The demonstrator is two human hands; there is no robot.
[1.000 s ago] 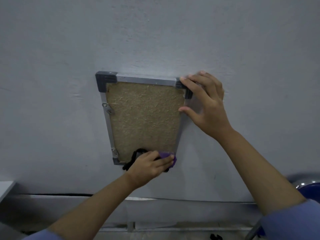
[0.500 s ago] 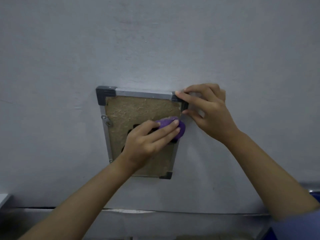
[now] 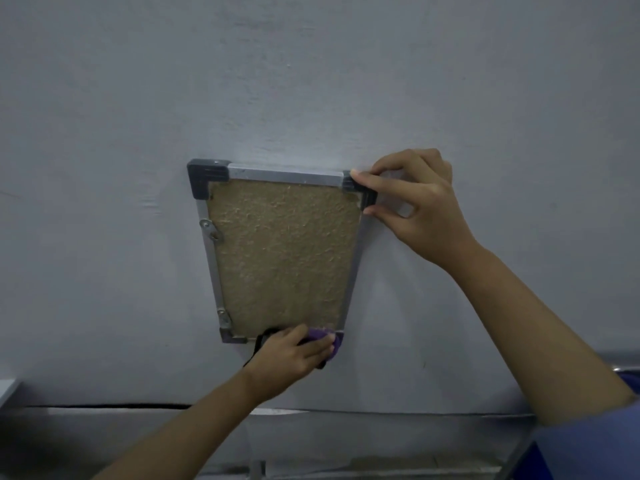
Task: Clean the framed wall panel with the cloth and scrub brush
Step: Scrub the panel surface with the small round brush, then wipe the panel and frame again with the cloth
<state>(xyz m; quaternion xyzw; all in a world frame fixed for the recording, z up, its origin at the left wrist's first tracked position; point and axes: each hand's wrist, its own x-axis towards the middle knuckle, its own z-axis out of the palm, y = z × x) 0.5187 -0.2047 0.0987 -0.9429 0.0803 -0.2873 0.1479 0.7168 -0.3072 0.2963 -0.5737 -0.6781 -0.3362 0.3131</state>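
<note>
A framed panel with a rough tan face, a silver metal frame and dark plastic corners sits flat against the grey wall. My left hand grips a purple scrub brush with a black part, pressed on the panel's bottom edge near the lower right corner. My right hand pinches the panel's upper right corner between thumb and fingers. No cloth is in view.
Two small metal clips sit on the frame's left side. A dark gap and a ledge run along the wall's base. A white edge shows at far left, a blue object at far right.
My left hand slid the brush from the panel's upper middle down to its bottom edge. My right hand stayed on the upper right corner.
</note>
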